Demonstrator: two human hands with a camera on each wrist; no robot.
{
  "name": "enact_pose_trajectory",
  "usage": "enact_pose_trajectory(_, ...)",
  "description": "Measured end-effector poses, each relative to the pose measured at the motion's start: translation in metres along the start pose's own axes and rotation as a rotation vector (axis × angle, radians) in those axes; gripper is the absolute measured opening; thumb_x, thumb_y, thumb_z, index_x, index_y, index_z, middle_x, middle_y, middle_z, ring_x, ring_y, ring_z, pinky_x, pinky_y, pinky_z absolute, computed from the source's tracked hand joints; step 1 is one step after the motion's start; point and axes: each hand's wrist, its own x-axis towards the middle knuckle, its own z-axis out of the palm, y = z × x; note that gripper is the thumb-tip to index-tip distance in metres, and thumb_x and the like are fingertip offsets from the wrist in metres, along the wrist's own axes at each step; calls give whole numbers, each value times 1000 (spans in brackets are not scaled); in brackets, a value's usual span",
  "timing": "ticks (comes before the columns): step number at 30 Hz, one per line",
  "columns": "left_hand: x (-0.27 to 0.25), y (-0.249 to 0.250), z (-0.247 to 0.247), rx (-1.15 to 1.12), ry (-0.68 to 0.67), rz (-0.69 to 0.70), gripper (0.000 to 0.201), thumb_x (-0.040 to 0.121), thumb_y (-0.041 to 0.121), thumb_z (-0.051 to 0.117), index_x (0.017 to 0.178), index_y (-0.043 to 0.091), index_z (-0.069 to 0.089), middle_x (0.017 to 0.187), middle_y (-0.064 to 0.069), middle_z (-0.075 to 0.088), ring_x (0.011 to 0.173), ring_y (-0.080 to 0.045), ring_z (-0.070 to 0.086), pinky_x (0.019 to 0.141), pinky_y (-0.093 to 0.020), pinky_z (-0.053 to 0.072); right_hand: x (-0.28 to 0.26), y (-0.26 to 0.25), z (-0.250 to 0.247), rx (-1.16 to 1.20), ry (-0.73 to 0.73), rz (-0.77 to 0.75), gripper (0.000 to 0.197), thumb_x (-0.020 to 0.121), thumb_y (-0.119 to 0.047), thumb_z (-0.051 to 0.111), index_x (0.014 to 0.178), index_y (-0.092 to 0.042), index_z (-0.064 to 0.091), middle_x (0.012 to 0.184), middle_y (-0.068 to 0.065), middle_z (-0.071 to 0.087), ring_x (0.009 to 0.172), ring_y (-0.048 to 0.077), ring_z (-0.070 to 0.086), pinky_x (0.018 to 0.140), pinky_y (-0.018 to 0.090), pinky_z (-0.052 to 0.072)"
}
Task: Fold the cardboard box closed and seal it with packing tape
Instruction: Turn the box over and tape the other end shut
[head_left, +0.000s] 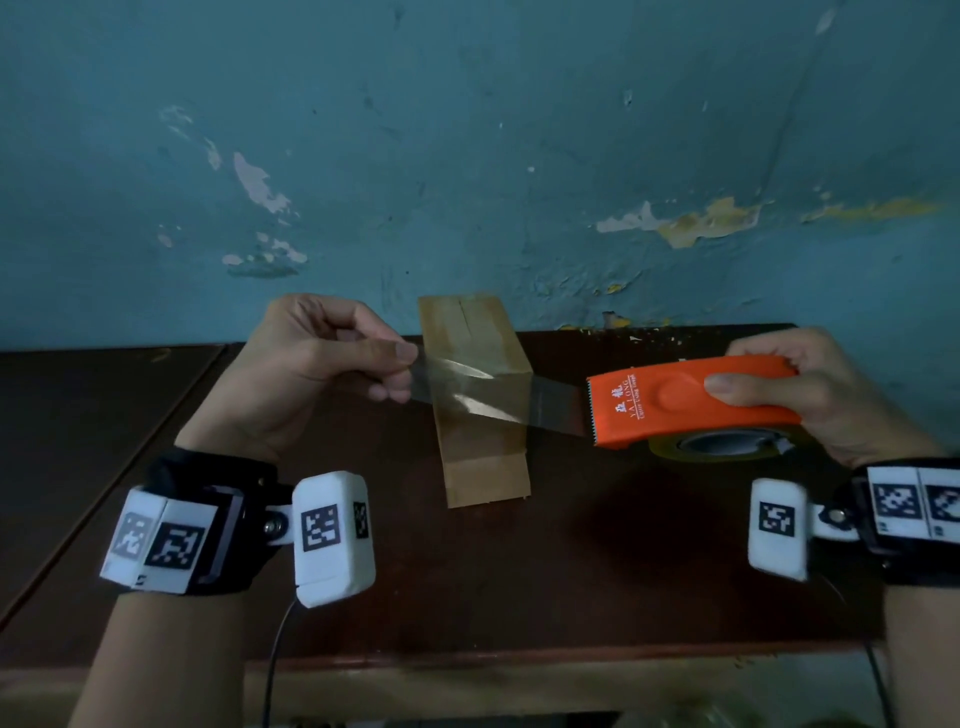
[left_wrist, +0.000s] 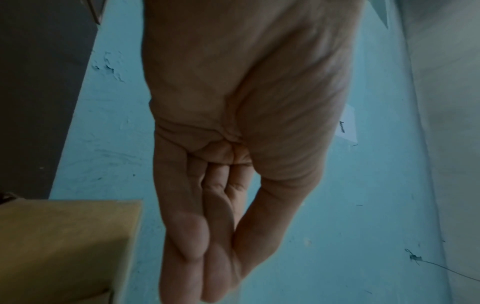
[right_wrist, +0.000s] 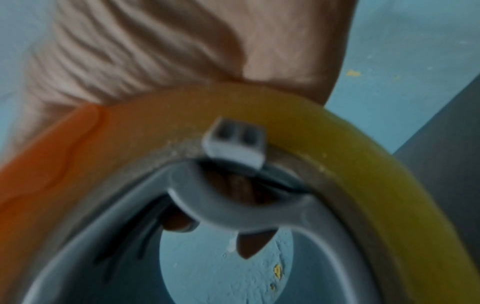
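Wrist-worn camera units are framing a box already folded shut, with sealing under way.
From the head view, the left hand is pinching the free end of the clear tape strip while the right hand is grasping the orange tape dispenser, stretching the strip above the cardboard box lying on the counter; the strip is probably not stuck down yet. Left wrist view is showing the fingers pressed together beside the box. Right wrist view is showing the palm wrapping the yellowish tape roll.
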Motion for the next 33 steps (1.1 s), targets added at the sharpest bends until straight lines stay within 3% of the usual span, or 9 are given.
enact_pose_trajectory(3,-1,3,8,-5,-8,8,17,68,8,78,70,-5,68,59,-18,69,49,-20,67,49,-19,52,-3,-9,6,-39,-12,-21,26,74,-22,81,63,-5,66,49,3,53,42,12,50,45,14,38)
enact_pose_trajectory(11,-2,11,25,22,-80,4,28,64,13,82,73,-10,68,64,-22,71,53,-24,70,52,-22,57,1,-18,13,-192,69,14,42,67,-43,79,65,-2,68,47,4,55,40,9,50,44,12,36)
enact_pose_trajectory(16,-3,11,35,45,-142,0,16,70,7,80,71,-5,70,65,-21,71,54,-24,69,53,-24,56,2,-20,17,-210,116,37,42,69,-41,79,64,-1,67,44,1,56,37,7,50,41,11,36)
enact_pose_trajectory(21,-5,14,41,62,-179,-7,17,72,5,81,70,-7,69,63,-20,71,55,-25,68,52,-24,54,6,-19,17,-196,182,74,34,76,-33,81,62,-6,68,45,1,58,37,6,51,41,11,36)
enact_pose_trajectory(23,-6,14,43,78,-197,-16,18,74,4,81,72,-9,69,65,-21,71,57,-26,69,53,-24,55,7,-19,17,-205,202,79,32,77,-31,82,63,-6,68,45,0,59,37,5,51,41,12,36)
enact_pose_trajectory(25,-6,14,46,92,-208,-25,16,76,3,81,73,-8,70,67,-23,72,58,-26,69,54,-24,55,7,-19,19,-225,218,82,32,78,-31,82,66,-4,71,49,4,62,40,8,55,47,20,41)
enact_pose_trajectory(28,-7,15,49,108,-222,-34,13,78,2,81,72,-4,71,68,-23,72,59,-27,69,53,-23,56,8,-19,20,-231,259,100,34,79,-32,83,66,-3,72,51,6,64,43,11,57,56,29,39)
enact_pose_trajectory(33,-8,16,52,88,-227,-36,13,77,2,81,72,-4,71,67,-23,71,61,-30,69,53,-23,55,7,-21,23,-190,292,111,42,80,-33,82,64,3,66,45,0,57,41,13,54,48,23,40)
